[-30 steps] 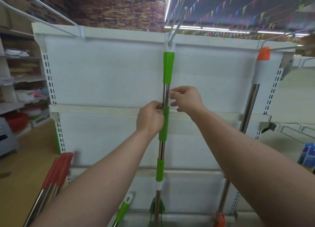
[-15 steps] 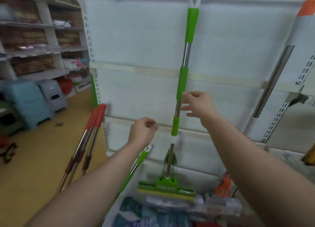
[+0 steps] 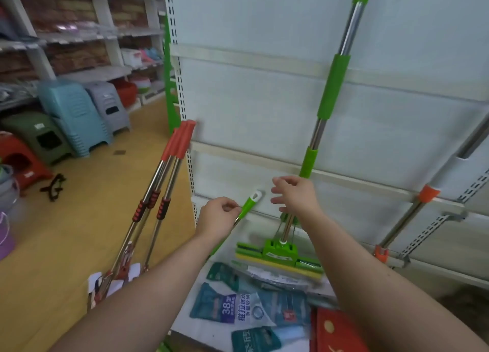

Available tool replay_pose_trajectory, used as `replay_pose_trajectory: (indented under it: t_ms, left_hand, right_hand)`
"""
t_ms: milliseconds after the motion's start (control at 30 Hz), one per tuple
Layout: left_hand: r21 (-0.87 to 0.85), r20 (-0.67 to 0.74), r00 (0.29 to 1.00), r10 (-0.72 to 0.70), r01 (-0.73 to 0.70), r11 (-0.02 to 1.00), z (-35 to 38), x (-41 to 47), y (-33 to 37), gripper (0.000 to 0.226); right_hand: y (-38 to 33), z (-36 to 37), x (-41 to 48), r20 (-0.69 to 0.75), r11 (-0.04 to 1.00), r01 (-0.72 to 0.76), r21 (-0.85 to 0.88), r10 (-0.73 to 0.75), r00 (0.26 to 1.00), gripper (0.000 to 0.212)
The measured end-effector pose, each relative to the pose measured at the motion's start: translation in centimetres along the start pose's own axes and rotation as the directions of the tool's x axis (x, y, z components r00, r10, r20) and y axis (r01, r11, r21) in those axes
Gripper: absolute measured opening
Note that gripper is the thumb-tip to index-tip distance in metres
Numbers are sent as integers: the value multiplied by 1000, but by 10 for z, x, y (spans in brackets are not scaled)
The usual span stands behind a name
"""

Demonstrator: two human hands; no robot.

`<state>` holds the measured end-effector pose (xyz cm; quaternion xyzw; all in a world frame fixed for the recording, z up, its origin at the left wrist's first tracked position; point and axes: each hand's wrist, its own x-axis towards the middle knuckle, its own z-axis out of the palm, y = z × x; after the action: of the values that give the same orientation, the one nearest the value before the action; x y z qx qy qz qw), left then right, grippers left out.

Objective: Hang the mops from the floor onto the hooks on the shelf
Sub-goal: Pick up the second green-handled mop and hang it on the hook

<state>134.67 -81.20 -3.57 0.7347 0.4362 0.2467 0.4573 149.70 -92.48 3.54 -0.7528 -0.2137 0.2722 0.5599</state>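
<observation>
A green-handled sponge mop (image 3: 334, 87) hangs upright against the white shelf back panel (image 3: 251, 108), its green and yellow head (image 3: 280, 259) low near the base. A second green mop handle (image 3: 250, 203) with a white loop end leans against the panel. My left hand (image 3: 218, 216) pinches this handle just below its tip. My right hand (image 3: 293, 195) hovers to the right of that tip with fingers spread, holding nothing. Three red-handled mops (image 3: 169, 171) lean on the shelf's left upright. An orange-fitted mop (image 3: 412, 214) hangs at the right.
Packaged goods in teal wrappers (image 3: 238, 306) and a red pack (image 3: 338, 330) lie on the base shelf below my arms. Stacked plastic stools (image 3: 74, 116) stand on the yellow floor at left, with stocked shelving (image 3: 79, 34) behind them.
Both hands left the hung green mop and dropped lower. My view tilted down and left. The left hand has closed on the leaning green mop handle; the right hand came down beside its tip.
</observation>
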Motion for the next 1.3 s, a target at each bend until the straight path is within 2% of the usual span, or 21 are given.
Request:
replay_pose_trajectory:
  t_ms: [367,600,733,933,1000,1300]
  left_hand:
    - [77,126,990,-67,58,995,-15,87,-81,4]
    - [113,220,970,-100,76,991,-1,141,-119,3]
    - [125,265,958,-111,80,989,15,166,-134,5]
    - [142,318,941,-119,77,987,43,194,-162,13]
    - [149,345,931,-117,69,987,51,203,-171,16]
    - [197,387,910,-146,73,978,80,231,-212,15]
  right_hand:
    - [58,85,66,-98,983,-167,-80,159,982,22]
    - [87,126,100,-162,973,-225,-44,216,963,26]
    - [102,143,124,-190,964,-265,-26,255,948,9]
    - [138,162,157,-233,935,-356,2,346,909,15]
    - [153,166,166,-240,919,-393,10,384,891,10]
    - [196,186,206,-359,877,-470,104,474,804,56]
